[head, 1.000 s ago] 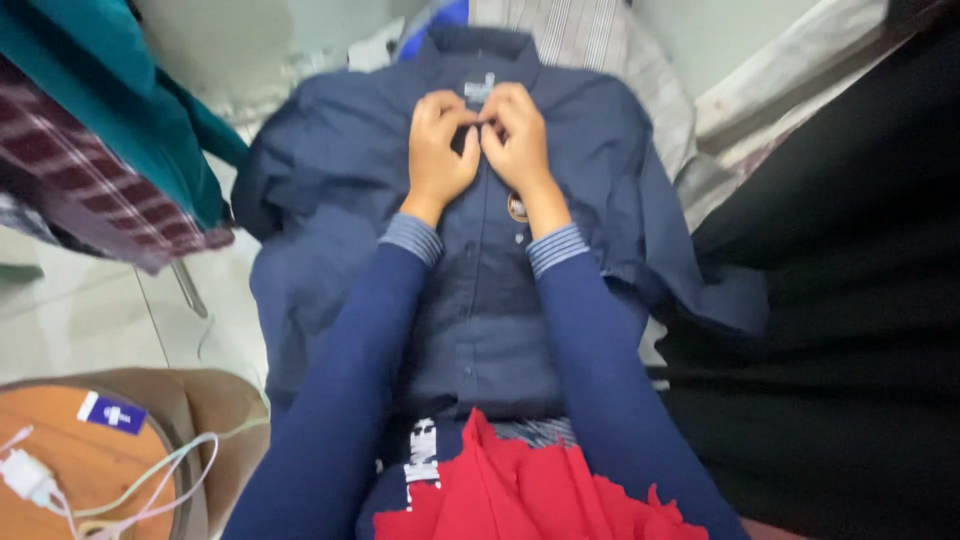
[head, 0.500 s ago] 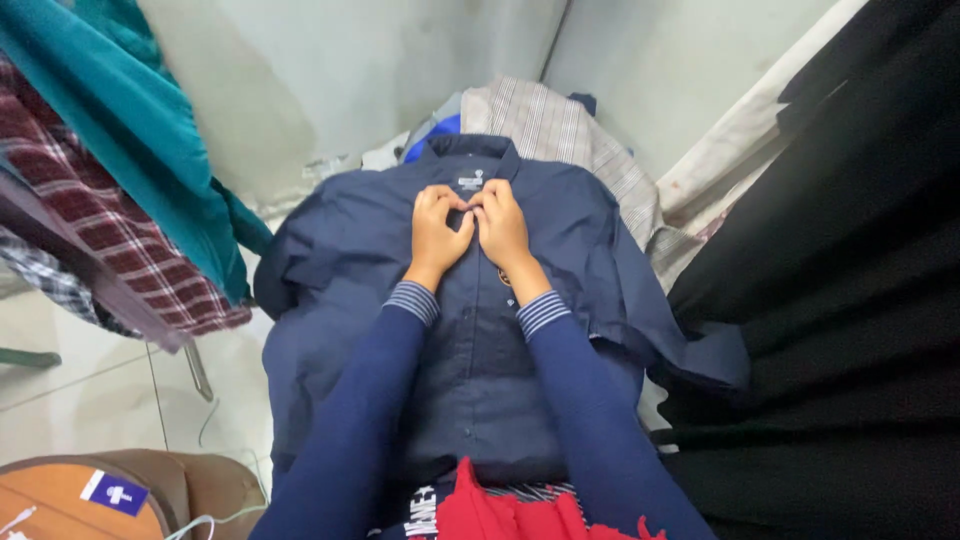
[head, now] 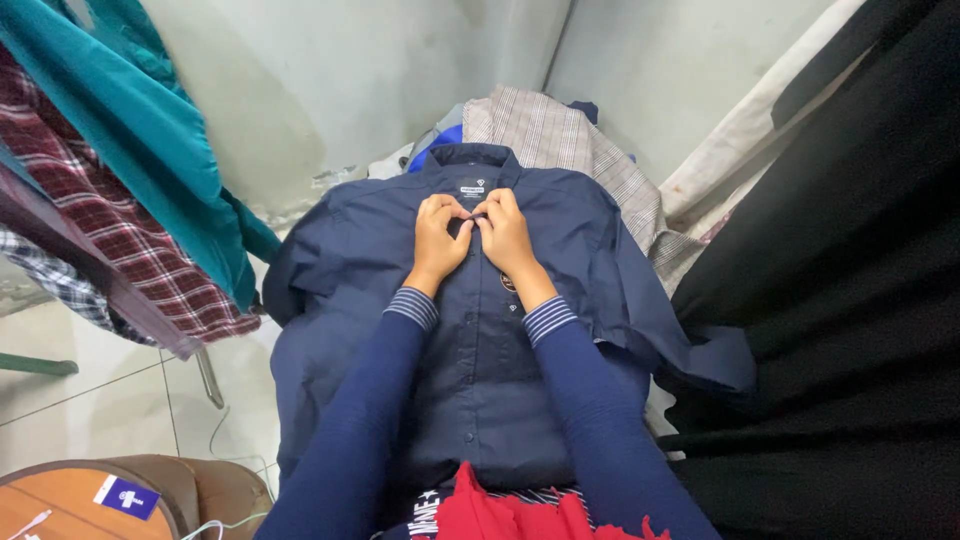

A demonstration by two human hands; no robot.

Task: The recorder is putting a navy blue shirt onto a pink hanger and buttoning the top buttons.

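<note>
Both hands, left hand (head: 438, 240) and right hand (head: 508, 238), pinch the placket of a dark navy cotton button-up shirt (head: 480, 350) just below its collar at twelve o'clock, apparently fastening the top button, so the next button down at six o'clock seems to call for the same fine fingertip pinch.

The navy shirt (head: 480, 380) lay flat on its back, front up, collar pointing away toward the wall, sleeves spread to both sides. Its placket ran straight down the middle, apparently buttoned below the chest; a small label showed inside the collar.

Hands (head: 472, 236) pinch shirt (head: 350, 260) (navy) placket.
</note>
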